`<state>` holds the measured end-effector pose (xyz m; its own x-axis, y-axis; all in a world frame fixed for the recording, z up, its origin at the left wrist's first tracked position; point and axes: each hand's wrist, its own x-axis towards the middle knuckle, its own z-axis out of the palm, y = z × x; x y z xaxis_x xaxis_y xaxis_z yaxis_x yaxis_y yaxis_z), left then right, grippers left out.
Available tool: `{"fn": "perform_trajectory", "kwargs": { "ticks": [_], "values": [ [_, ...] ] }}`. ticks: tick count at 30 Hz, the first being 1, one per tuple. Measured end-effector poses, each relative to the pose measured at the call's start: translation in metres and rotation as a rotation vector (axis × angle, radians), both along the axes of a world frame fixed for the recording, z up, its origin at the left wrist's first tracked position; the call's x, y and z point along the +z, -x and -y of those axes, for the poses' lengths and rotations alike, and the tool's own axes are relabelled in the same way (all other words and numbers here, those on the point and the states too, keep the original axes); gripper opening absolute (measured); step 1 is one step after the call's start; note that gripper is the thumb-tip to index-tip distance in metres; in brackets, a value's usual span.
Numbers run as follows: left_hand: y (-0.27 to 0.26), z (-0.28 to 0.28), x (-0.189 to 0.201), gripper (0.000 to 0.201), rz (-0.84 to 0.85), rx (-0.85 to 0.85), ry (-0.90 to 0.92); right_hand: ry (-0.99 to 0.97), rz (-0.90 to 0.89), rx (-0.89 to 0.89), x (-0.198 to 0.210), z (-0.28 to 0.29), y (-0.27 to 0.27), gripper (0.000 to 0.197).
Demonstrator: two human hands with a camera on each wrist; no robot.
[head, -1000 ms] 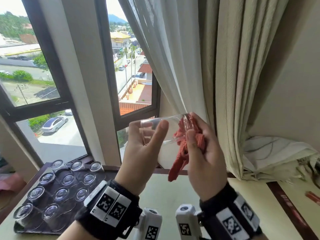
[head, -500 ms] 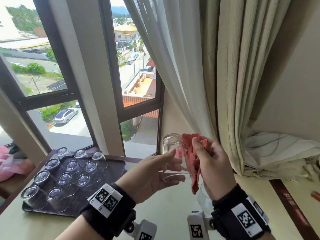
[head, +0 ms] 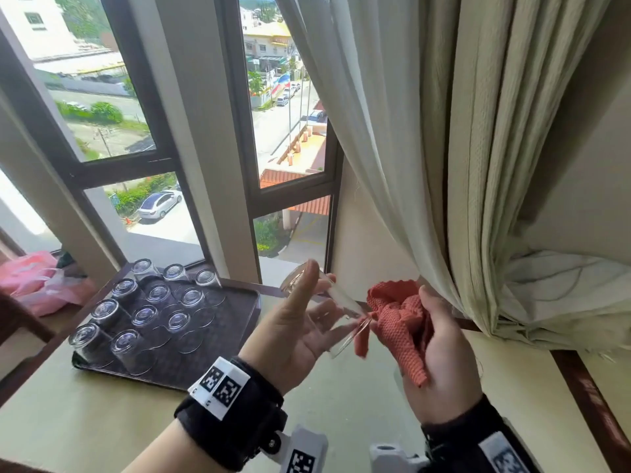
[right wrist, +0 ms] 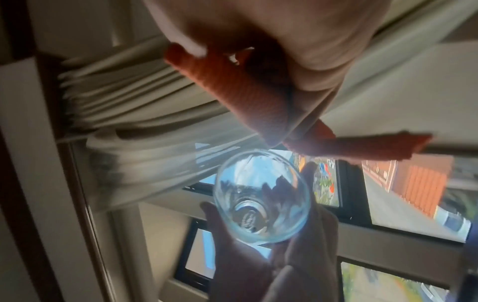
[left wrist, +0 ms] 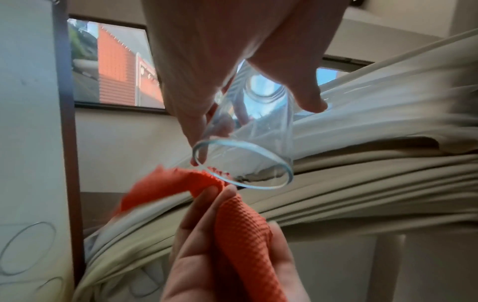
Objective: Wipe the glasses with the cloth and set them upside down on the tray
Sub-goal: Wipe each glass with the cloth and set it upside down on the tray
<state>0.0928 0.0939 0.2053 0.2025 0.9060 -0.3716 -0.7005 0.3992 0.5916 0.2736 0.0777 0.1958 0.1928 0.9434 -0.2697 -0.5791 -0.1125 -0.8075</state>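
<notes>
Left hand point(head: 290, 332) holds the tilted glass point(head: 327, 308) by fingertips above the table, right of the tray point(head: 218, 353), right hand point(head: 440, 356) clutching the orange cloth point(head: 399, 322) at its rim; risk: smooth glass slips if fingertip hold loosens.

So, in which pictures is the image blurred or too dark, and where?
Head view: sharp and evenly lit; the glass is hard to see against the bright window. Left wrist view: the cloth is blurred at its left edge. Right wrist view: the left hand is backlit and dark, and the curtain is smeared.
</notes>
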Motion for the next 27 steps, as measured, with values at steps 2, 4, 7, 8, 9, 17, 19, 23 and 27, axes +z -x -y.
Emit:
{"fn": "perform_trajectory", "kwargs": {
  "ticks": [2,4,7,8,9,17,19,23,27],
  "values": [
    [0.004,-0.002,0.001,0.113,-0.040,0.055,-0.022,-0.031,-0.078,0.053,0.000,0.004,-0.003,0.028],
    [0.007,-0.004,0.003,0.103,-0.033,0.096,-0.024,-0.116,0.018,0.087,0.000,0.009,-0.002,0.043],
    [0.009,-0.004,0.013,0.065,0.077,0.133,-0.020,-0.300,0.339,0.053,0.004,0.018,0.008,0.058],
    [0.010,-0.005,0.016,0.062,0.126,0.140,-0.020,-0.347,0.400,-0.008,0.007,0.022,0.013,0.059],
    [0.012,-0.006,0.016,0.061,0.165,0.150,-0.028,-0.411,0.457,-0.069,0.008,0.025,0.017,0.058],
    [0.029,-0.011,0.025,0.077,0.228,0.098,-0.183,-0.913,1.176,-0.148,0.013,0.017,0.046,0.034],
    [0.036,-0.015,0.030,0.091,0.252,0.102,-0.227,-0.953,1.299,-0.145,0.017,0.014,0.054,0.038],
    [0.049,-0.017,0.037,0.101,0.196,-0.001,-0.312,-1.023,1.452,-0.107,0.021,0.011,0.075,0.038],
    [0.056,-0.016,0.045,0.088,0.099,0.024,-0.331,-0.948,1.297,-0.144,0.035,0.010,0.094,0.039]
  ]
}}
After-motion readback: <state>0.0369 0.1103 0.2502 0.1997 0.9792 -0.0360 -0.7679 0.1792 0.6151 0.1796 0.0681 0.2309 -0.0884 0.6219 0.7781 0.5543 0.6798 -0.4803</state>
